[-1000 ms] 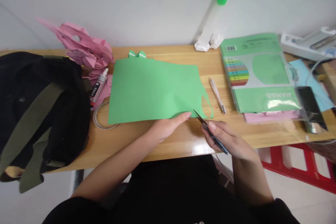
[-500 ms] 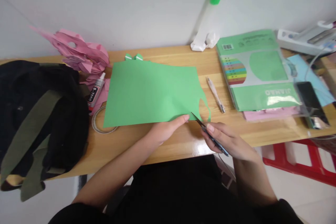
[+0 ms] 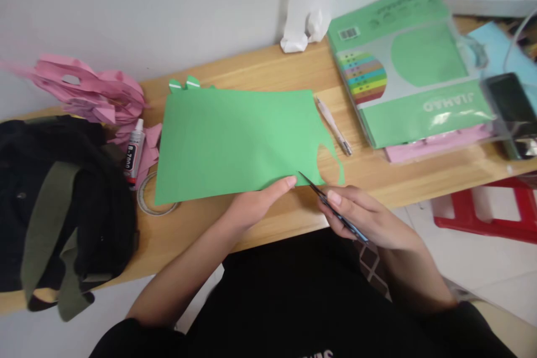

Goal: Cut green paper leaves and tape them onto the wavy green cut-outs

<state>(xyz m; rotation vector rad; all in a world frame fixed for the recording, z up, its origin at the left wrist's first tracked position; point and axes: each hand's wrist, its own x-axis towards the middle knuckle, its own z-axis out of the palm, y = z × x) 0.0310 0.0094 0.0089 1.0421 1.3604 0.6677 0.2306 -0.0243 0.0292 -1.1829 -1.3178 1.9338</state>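
My left hand (image 3: 260, 199) grips the near edge of a green sheet of paper (image 3: 230, 142), thumb on top and the other fingers hidden below. The sheet is raised at my side of the table, with a curved notch and a rounded hole at its right end. My right hand (image 3: 361, 215) is closed around slim, dark, pointed scissors (image 3: 347, 225) with a bluish end. Their tip lies over the sheet's near edge, just right of my left thumb; I cannot tell whether the blades are apart. Part of a pen (image 3: 334, 127) shows beside the sheet's right edge.
Left are a black bag (image 3: 113, 224), crumpled pink paper (image 3: 90, 86), a glue tube (image 3: 133, 154) and a tape roll (image 3: 145, 204). Small green pieces (image 3: 192, 83) peek out behind the sheet. Right lie a green paper pack (image 3: 419, 117) and a phone (image 3: 514, 112).
The view has turned and shifted, so the table appears tilted. The sheet's right end sits nearer the pen. Both hands keep their grips, and the scissors stay at the near edge.
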